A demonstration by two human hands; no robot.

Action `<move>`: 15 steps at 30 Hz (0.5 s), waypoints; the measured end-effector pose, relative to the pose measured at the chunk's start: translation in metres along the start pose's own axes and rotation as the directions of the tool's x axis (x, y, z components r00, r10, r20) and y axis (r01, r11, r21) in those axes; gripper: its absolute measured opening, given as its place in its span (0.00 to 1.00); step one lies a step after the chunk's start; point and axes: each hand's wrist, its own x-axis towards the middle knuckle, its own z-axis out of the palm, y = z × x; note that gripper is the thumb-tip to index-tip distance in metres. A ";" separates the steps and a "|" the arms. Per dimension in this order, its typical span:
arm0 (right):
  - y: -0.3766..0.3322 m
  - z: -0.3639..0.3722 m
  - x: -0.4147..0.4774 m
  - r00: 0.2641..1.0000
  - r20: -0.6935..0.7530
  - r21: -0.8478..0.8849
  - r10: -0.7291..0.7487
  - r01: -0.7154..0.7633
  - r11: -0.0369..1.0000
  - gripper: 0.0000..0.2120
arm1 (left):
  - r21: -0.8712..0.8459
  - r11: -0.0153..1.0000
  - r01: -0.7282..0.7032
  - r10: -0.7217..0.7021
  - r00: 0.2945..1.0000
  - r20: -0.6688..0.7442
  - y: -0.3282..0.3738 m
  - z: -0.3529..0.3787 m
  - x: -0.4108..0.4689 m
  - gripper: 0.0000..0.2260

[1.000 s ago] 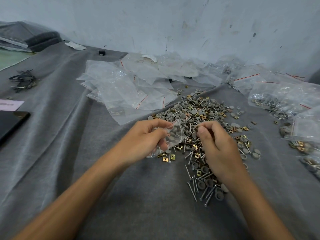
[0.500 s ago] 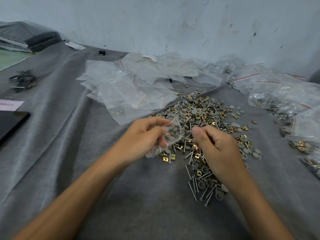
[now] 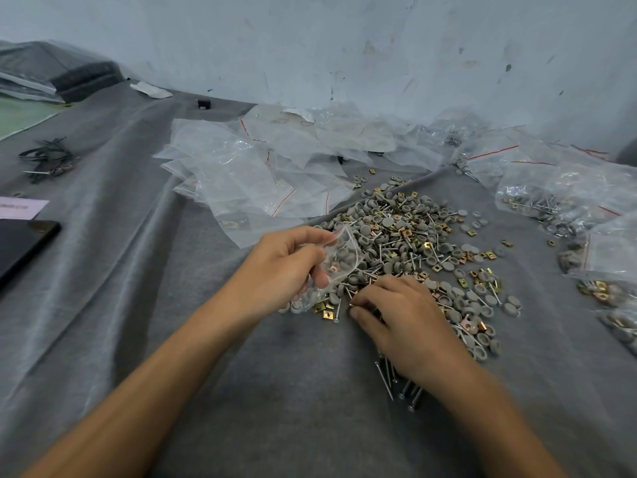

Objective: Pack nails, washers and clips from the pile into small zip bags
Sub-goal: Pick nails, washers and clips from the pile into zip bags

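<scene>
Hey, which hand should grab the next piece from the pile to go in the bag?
Right. The right hand lies on the near edge of the pile, fingertips among the pieces, while the left hand is busy holding the zip bag beside it.

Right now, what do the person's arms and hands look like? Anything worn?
Both are bare. The left hand and the right hand wear no gloves; no sleeve, watch or bracelet shows anywhere up to the picture's edge.

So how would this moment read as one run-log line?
stage: packing | left hand: holds small zip bag, parts inside | right hand: curled over pile, catch unclear
</scene>
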 end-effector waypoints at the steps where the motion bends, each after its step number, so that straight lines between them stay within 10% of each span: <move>1: 0.002 -0.001 0.001 1.000 -0.006 0.010 0.008 -0.008 1.000 0.11 | 0.002 1.000 -0.001 0.001 1.000 0.000 0.000 0.000 0.000 0.13; 15: 0.009 -0.025 0.000 0.935 -0.289 0.652 0.204 0.036 0.758 0.05 | 0.149 0.987 -0.055 0.040 0.994 0.105 -0.008 0.008 -0.006 0.13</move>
